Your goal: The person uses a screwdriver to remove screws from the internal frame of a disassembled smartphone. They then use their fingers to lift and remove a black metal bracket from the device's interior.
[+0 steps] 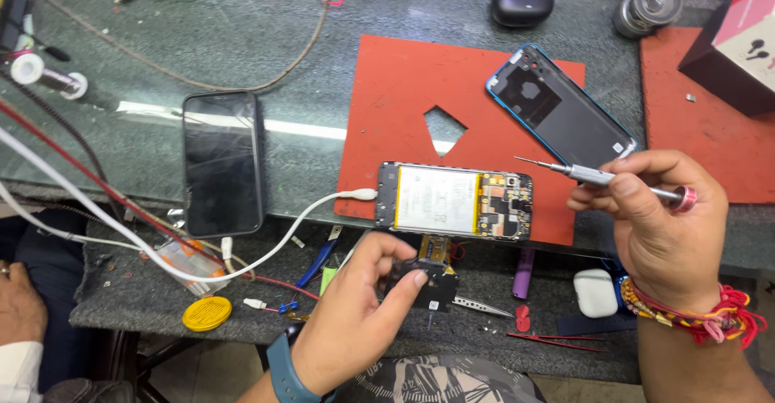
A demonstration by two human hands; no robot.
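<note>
I am pinching a small black phone part (pixel 426 278) in my left hand (pixel 355 314), gripping a screwdriver (pixel 597 177) in my right hand (pixel 658 221); the opened phone (pixel 456 201) between them looks light, fragile, best held by its edges.

Place: a phone repair workshop.
Proof: an opened phone (pixel 456 201) with battery and circuit board bare, on a red mat (pixel 404 96).
Beside the opened phone: its detached back cover (pixel 559 108), a cracked phone (pixel 222 161), tweezers (pixel 482 307).
Surface: a cluttered glass-topped table (pixel 202 40) strewn with cables.
</note>
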